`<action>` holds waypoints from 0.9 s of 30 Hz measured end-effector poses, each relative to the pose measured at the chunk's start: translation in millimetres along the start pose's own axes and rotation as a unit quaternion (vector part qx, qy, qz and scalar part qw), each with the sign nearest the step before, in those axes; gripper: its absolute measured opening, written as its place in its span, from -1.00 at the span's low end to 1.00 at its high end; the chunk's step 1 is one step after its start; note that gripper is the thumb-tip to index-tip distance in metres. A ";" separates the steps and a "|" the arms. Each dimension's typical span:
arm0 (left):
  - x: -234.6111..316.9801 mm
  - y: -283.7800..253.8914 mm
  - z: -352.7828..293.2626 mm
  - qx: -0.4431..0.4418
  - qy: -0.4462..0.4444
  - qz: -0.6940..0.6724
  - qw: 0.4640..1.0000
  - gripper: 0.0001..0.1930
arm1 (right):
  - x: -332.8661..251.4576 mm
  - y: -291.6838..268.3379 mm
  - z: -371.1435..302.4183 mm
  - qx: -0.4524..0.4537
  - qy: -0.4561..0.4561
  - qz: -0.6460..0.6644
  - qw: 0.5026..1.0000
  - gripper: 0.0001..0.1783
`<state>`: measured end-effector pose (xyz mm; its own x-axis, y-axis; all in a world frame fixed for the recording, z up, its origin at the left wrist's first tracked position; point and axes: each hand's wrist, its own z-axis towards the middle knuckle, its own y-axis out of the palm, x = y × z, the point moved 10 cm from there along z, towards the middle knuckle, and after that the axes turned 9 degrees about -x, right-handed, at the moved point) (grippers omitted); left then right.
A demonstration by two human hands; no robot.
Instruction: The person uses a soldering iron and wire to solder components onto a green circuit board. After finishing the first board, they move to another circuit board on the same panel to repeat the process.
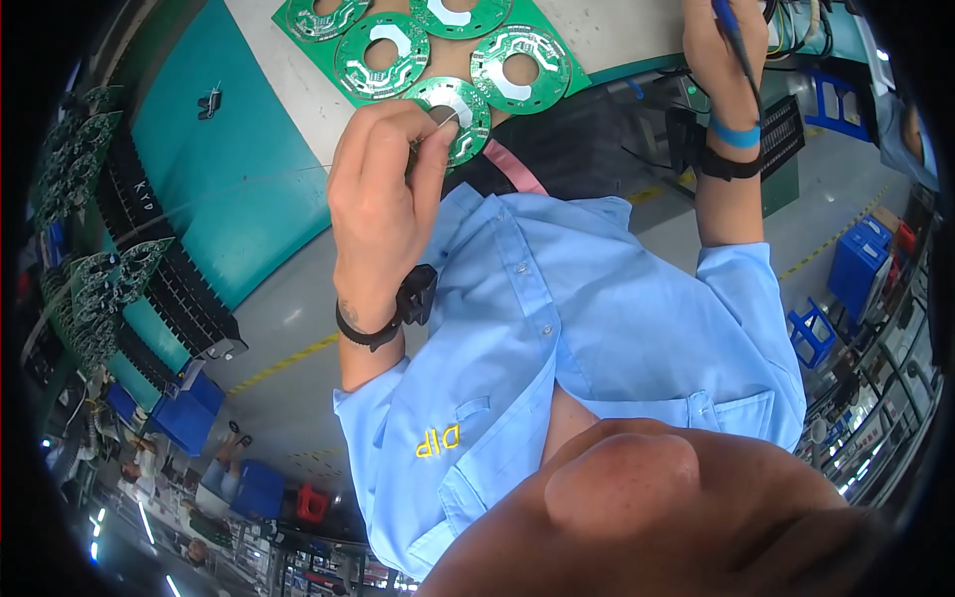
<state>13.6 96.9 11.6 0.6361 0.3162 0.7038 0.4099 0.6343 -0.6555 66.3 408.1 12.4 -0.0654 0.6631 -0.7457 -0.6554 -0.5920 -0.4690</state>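
Observation:
My left hand (383, 184) is closed in a pinch on a thin silvery solder wire (448, 117), just over the nearest round green circuit board (476, 124). The wire trails off to the left past the hand. Part of that board is hidden behind my fingers. More round boards with white patches and centre holes, such as one board (519, 70), sit together in a green panel (572, 60). At the top right, my right hand (721, 60) is wrapped round a blue-handled soldering iron (728, 22) with a dark cord; its tip is out of view.
A teal mat (239, 189) covers the bench on the left, with a small black part (209, 102) on it. Black slotted racks (184, 269) hold populated green boards (109, 289) at the far left. Blue bins (860, 259) and stools stand on the floor.

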 end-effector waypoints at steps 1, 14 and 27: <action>0.6 1.2 2.7 -0.003 0.001 0.001 1.000 -0.82 | 2.5 -6.1 -3.8 0.004 0.009 0.007 1.000 -0.72; 7.6 2.4 11.1 -0.029 0.062 0.050 0.996 -0.82 | -69.4 -29.3 -94.4 -0.187 -0.118 0.241 0.945 -0.76; 7.8 -3.4 13.6 -0.030 0.089 0.110 0.990 -0.80 | -92.9 -8.3 -91.2 -0.249 -0.157 0.221 0.930 -0.78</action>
<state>8.3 106.8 23.0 0.8171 0.3087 0.4868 0.2837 0.5198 -0.8058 146.4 309.6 42.4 -0.5125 0.3591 -0.7800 -0.0876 -0.9255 -0.3685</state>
